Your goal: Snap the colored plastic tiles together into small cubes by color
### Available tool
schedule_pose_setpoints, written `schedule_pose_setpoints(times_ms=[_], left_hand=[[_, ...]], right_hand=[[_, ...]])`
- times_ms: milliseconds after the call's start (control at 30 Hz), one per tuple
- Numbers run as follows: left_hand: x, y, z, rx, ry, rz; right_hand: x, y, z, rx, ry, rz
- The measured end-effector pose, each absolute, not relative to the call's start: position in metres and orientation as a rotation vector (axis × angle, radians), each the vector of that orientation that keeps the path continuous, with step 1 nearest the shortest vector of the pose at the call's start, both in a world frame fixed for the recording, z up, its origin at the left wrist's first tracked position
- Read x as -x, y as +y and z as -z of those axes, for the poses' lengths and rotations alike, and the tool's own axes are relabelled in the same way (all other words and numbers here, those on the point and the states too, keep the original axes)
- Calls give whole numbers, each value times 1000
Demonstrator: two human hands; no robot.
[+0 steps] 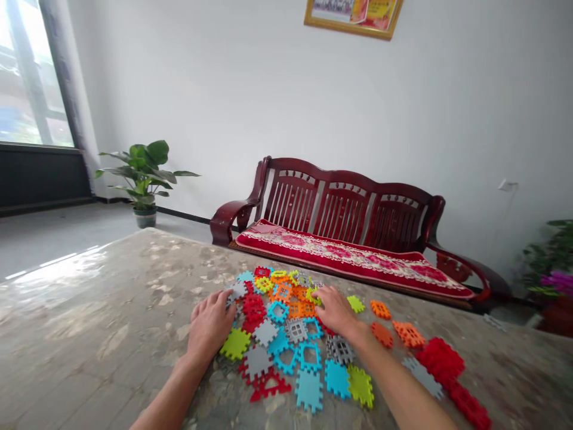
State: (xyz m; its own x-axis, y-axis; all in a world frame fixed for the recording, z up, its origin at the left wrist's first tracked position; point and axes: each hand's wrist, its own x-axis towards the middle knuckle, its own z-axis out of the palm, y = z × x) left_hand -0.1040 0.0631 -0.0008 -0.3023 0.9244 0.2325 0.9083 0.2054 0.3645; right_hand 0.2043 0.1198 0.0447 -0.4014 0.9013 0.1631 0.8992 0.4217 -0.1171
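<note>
Several flat plastic pieces with notched edges, in red, orange, blue, grey and lime, lie in a loose pile on the patterned table [111, 334]. At the pile's left edge rests my left hand [211, 325], palm down, its fingers beside a grey piece and just above a lime piece [235, 344]. My right hand [335, 307] reaches over the pile's right side, its fingertips at a yellow-green piece; whether it grips it is unclear. Between the hands are a blue window-like piece [277, 312] and a grey window piece [296, 330]. Nearer me lies a light blue square [308, 389].
Right of my right arm lie orange pieces [408, 334], a red cluster [441, 361] and a grey piece [423, 377]. Beyond the table stand a wooden bench [344, 209] with a red patterned cover and a potted plant [145, 173].
</note>
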Motion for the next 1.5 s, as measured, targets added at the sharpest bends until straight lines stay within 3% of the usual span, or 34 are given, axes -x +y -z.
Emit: schedule_pose_setpoints(times_ms=[233, 800, 1067, 1500], left_hand=[[104, 63, 1, -1825, 2411, -703], [104, 64, 3, -1815, 2397, -752], [102, 62, -1, -1830, 2409, -732], [103, 62, 0, -1818, 2382, -730]], right_hand=[[-201, 121, -43, 1773, -2465, 198], [-204, 98, -69, 1661, -2455, 93], [-175, 138, -45, 1800, -2382, 52], [-166, 130, -41, 1716, -2503, 170]])
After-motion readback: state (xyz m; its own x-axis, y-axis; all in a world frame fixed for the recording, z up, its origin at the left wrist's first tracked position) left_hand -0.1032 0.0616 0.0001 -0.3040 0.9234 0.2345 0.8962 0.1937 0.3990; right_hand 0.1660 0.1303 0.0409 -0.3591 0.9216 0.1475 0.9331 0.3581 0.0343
